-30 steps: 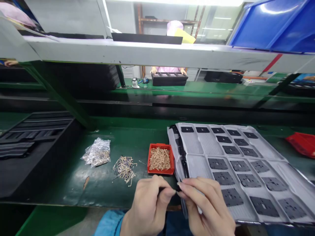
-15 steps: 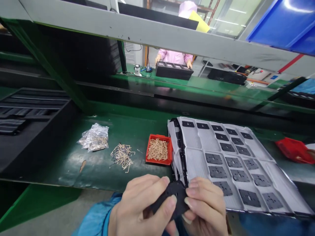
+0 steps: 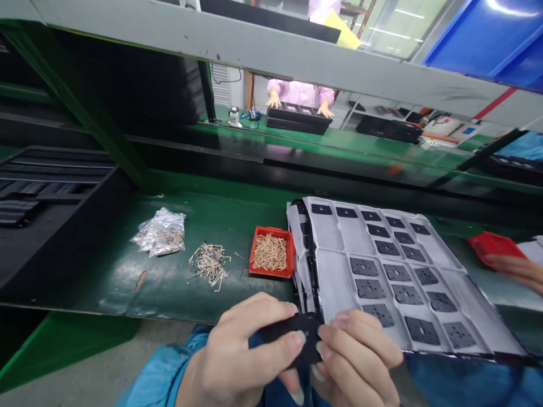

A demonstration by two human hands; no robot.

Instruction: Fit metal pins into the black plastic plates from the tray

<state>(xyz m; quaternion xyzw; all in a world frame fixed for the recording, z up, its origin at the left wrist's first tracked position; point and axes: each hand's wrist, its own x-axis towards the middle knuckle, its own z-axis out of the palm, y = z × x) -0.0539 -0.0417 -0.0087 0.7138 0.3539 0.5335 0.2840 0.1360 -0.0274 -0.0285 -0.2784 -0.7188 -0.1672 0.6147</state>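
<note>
At the near edge of the bench, my left hand (image 3: 250, 350) grips a small black plastic plate (image 3: 307, 345), thumb on its face and fingers behind. The fingertips of my right hand (image 3: 356, 356) are pinched on the plate's right edge; any small part between them is hidden. Just beyond stands a red bin (image 3: 272, 275) filled with small tan L-shaped pieces (image 3: 270, 252). To the right, a white compartment tray (image 3: 335, 277) carries several similar black plates (image 3: 407, 294).
A loose pile of tan pieces (image 3: 210, 263) and clear plastic bags (image 3: 161, 233) lie left of the bin. A black box (image 3: 85, 220) stands far left. A co-worker's hand (image 3: 515, 268) is at another red bin (image 3: 494, 249) on the right. Across, a person in pink handles a black box (image 3: 297, 120).
The plate has tilted in my hands, showing less of its face. My right hand has shifted slightly right. Across the bench, the person's hands have spread over their box.
</note>
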